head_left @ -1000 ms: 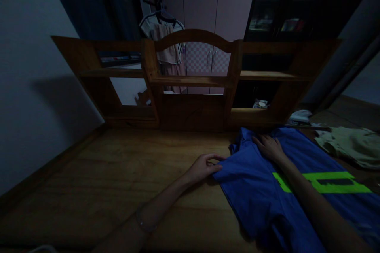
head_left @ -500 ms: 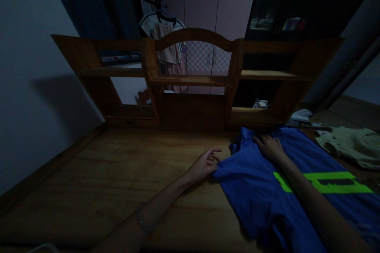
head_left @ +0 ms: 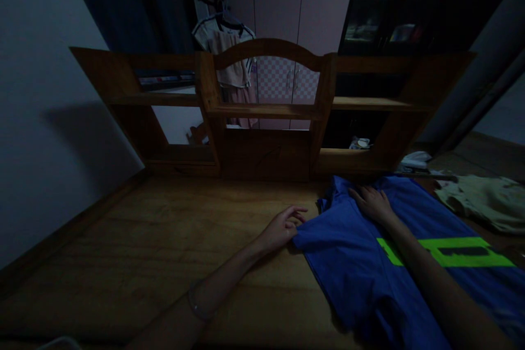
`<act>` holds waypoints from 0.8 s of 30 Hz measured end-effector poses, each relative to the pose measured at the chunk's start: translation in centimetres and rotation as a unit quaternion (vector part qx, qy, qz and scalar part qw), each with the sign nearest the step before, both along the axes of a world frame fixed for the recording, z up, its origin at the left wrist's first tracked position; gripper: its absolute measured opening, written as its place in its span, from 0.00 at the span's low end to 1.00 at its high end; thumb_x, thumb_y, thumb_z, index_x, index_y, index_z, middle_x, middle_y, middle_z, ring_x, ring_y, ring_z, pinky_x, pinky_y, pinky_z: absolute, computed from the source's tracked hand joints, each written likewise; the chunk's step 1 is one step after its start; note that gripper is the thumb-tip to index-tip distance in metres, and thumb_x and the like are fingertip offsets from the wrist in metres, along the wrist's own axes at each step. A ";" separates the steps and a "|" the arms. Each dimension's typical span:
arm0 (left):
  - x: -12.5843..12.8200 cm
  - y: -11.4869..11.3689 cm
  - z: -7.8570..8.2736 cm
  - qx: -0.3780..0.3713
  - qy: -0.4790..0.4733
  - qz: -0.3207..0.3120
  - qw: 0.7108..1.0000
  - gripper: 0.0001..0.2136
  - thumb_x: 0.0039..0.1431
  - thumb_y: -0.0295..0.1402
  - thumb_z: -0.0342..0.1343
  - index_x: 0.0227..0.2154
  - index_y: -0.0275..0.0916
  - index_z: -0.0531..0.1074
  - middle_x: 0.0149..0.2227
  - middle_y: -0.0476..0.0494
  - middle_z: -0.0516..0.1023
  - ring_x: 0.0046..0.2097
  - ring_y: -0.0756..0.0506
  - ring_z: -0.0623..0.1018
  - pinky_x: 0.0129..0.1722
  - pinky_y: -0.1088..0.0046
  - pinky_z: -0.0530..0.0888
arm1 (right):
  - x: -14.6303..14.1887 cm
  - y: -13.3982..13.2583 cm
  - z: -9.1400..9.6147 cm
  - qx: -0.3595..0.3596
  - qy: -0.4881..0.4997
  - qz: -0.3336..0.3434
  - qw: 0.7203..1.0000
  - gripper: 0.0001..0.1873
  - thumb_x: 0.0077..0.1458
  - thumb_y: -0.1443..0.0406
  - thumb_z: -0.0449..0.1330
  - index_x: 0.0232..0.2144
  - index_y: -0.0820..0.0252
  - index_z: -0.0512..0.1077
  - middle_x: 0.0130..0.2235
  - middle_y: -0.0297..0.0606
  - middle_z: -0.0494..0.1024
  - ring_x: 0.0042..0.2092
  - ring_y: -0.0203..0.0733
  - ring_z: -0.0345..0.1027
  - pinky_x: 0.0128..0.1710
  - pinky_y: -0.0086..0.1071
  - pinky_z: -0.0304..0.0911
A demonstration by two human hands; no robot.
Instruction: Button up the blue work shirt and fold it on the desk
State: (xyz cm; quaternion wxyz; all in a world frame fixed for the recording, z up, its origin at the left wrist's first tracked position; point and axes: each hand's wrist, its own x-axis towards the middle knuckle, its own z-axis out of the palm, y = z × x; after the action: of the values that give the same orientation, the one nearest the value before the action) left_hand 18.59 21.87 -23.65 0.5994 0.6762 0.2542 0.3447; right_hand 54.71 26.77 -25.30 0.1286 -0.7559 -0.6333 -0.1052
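Observation:
A blue garment with a neon-green stripe (head_left: 348, 251), like a work shirt, lies spread over the right part of the wooden surface. My left hand (head_left: 283, 228) is at its left corner, seemingly a sleeve end, with thumb and a finger closed on the cloth while the index finger reaches out. On the upper part of the garment rests my right hand (head_left: 373, 203), palm down, fingers stretched and slightly apart near a bunched fold. Some of its fingertips are hard to make out in the dim light.
Behind the wooden surface (head_left: 164, 251) stands a low wooden shelf unit (head_left: 266, 156) with open compartments. A wall (head_left: 61, 175) borders the left side. Pale folded cloth (head_left: 488, 202) lies at the far right, near a white packet (head_left: 416, 159). Clothes hang on a rack (head_left: 229, 49) beyond.
My left hand and the pinched corner have shifted very slightly to the left. My right hand stays in the same place.

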 end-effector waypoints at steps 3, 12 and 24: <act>0.0 0.1 0.0 0.003 -0.003 0.012 1.000 0.27 0.44 0.21 0.51 0.51 0.39 0.65 0.44 0.43 0.71 0.24 0.59 0.66 0.24 0.84 0.61 | 0.0 -0.1 0.0 0.002 -0.001 0.000 1.000 0.29 0.61 0.48 0.42 0.54 0.60 0.62 0.56 0.47 0.66 0.57 0.54 0.56 0.57 0.53 0.44; -0.1 0.3 0.2 -0.075 -0.025 -0.003 0.997 0.23 0.48 0.30 0.58 0.50 0.38 0.66 0.41 0.40 0.74 0.34 0.49 0.74 0.31 0.76 0.69 | -0.1 -0.1 0.1 0.006 0.000 0.002 1.000 0.27 0.62 0.49 0.42 0.51 0.60 0.64 0.55 0.46 0.67 0.57 0.54 0.57 0.57 0.55 0.43; -0.3 -0.1 1.0 -0.069 0.028 0.021 0.997 0.18 0.55 0.48 0.52 0.29 0.34 0.72 0.26 0.49 0.67 0.29 0.51 0.67 0.28 0.78 0.62 | 0.0 0.0 0.1 -0.008 0.005 0.001 1.000 0.29 0.62 0.48 0.41 0.52 0.61 0.64 0.55 0.47 0.66 0.57 0.54 0.56 0.58 0.54 0.43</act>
State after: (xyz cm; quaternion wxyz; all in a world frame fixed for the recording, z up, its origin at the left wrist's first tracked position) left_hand 18.31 21.80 -22.61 0.6297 0.6374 0.3080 0.3198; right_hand 54.74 26.76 -25.20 0.1252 -0.7568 -0.6343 -0.0963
